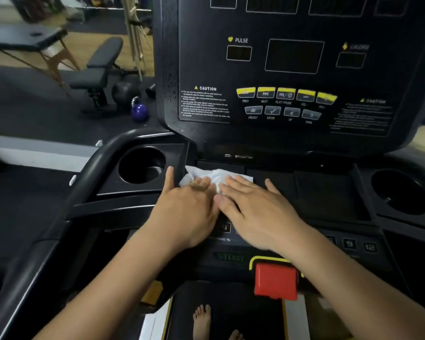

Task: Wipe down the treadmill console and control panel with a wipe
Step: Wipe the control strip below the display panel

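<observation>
A white crumpled wipe point(215, 174) lies on the black tray shelf point(324, 190) below the treadmill console point(292, 69). My left hand point(185, 212) lies flat with straight fingers on the wipe's left part, thumb stretched toward the left cup holder. My right hand point(258, 207) presses flat on the wipe's right part, fingers spread. The two hands touch side by side. Yellow media buttons point(286, 94) and grey buttons sit on the upright panel above. Number keys point(358, 245) show on the lower control panel.
Cup holders sit at left point(141, 165) and right point(401, 190). A red safety key point(275, 282) is at the panel's lower middle. Bare feet point(203, 320) stand on the belt. A workout bench point(101, 67), a purple kettlebell point(139, 111) and a massage table point(22, 38) stand at left.
</observation>
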Demonstrator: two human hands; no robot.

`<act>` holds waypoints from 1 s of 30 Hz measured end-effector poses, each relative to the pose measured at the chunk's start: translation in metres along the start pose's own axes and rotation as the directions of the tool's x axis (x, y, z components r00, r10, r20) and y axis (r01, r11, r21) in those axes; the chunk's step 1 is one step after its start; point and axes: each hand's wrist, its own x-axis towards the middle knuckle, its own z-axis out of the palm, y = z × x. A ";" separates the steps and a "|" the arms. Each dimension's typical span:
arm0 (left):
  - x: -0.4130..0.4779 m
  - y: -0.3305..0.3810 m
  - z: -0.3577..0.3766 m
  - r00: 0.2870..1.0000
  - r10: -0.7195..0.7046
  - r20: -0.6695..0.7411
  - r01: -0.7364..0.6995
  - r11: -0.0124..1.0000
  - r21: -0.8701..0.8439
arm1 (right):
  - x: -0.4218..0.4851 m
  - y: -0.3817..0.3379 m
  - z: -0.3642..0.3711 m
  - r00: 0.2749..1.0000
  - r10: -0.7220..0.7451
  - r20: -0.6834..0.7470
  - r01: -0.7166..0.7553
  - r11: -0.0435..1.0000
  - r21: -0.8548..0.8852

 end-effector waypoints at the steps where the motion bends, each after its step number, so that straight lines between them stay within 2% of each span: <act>1: 0.005 0.002 0.003 0.999 -0.034 0.020 0.034 0.999 -0.019 | 0.004 0.003 -0.001 1.000 -0.009 -0.003 0.009 1.000 0.001; 6: 0.009 0.010 0.007 0.994 -0.109 -0.005 0.109 0.993 0.032 | 0.014 0.011 0.003 0.999 -0.038 -0.015 0.039 0.999 0.005; 14: 0.011 0.017 0.007 0.985 -0.174 0.001 0.174 0.984 -0.034 | 0.008 0.017 0.003 0.998 -0.066 -0.002 0.066 0.998 -0.016; 20: 0.011 0.016 0.002 0.984 -0.179 0.001 0.179 0.984 -0.022 | 0.014 0.019 0.000 0.997 -0.080 0.000 0.080 0.996 -0.026; 25: 0.033 0.011 0.009 0.979 -0.203 0.028 0.204 0.978 -0.031 | 0.031 0.016 0.001 0.997 -0.056 -0.053 0.053 0.997 -0.050; 30: -0.002 0.027 0.003 0.982 -0.182 0.054 0.174 0.978 0.119 | -0.004 0.008 0.006 0.996 -0.087 -0.029 0.086 0.995 -0.045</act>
